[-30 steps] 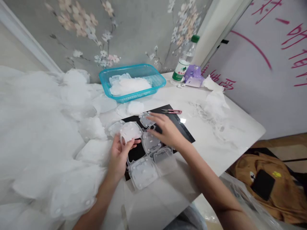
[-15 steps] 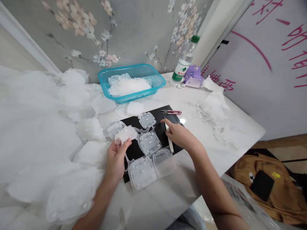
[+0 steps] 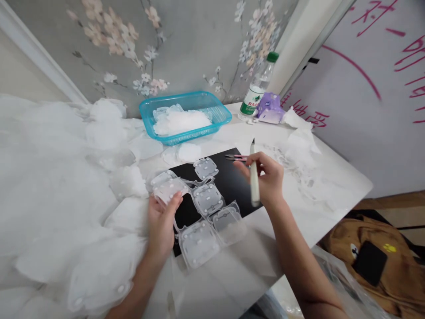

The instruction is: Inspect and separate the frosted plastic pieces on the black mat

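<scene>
- White pen-shaped tool [image 3: 254, 184] is being held in the right hand [image 3: 270, 176], dark tip up.
- Translucent plastic piece [image 3: 168, 190] is being pinched by the left hand [image 3: 162, 223].
- Black mat [image 3: 234, 188], between both hands, is being partly covered by plastic panels [image 3: 207, 199].

Both forearms were bare. The left forearm [image 3: 142, 277] slanted up over the counter [image 3: 338, 188], its wrist nearly straight. The left grip [image 3: 163, 217] was closed in a pinch, thumb [image 3: 173, 203] on top and angled toward the counter's back edge, the remaining fingers mostly hidden. The right forearm [image 3: 294, 252] crossed the counter's near edge, slanting up and leftward. The right grip [image 3: 269, 179] was raised above the surface, nearer the counter's right corner, fingers [image 3: 262, 158] curled around, one digit jutting leftward.
</scene>
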`<state>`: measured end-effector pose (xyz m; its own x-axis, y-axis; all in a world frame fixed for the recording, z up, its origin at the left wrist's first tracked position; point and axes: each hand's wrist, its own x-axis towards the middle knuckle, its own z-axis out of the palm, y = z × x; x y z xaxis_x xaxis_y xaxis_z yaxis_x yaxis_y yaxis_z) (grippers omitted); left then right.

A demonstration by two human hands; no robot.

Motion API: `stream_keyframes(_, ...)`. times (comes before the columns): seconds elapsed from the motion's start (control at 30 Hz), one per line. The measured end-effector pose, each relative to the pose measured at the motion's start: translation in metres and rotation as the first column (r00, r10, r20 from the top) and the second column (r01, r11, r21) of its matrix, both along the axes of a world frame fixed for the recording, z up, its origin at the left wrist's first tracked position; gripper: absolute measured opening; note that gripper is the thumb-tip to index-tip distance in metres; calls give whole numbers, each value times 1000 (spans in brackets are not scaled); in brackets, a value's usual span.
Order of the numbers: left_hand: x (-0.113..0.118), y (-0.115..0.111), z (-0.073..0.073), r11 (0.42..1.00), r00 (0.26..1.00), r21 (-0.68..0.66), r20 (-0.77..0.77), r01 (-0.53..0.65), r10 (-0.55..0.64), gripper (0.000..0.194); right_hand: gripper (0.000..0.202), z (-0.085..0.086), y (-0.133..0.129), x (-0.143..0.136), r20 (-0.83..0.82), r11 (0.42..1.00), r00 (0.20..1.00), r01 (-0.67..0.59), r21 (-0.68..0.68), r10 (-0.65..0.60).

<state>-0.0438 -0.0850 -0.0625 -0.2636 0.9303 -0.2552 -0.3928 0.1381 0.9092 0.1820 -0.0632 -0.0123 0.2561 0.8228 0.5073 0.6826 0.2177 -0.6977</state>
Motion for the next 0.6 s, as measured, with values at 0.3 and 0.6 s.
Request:
stream_keyframes(0.3, 0, -1, -5, 992, 993, -102, -93, 67, -76, 36, 19, -3, -13, -34, -459, 804, 730, -592, -54, 506)
stream_keyframes(0.6, -5, -1, -3, 988, 954, -74, -258, 135, -149, 43, 16, -3, -12, -38, -215, 741, 735, -668, -69, 643)
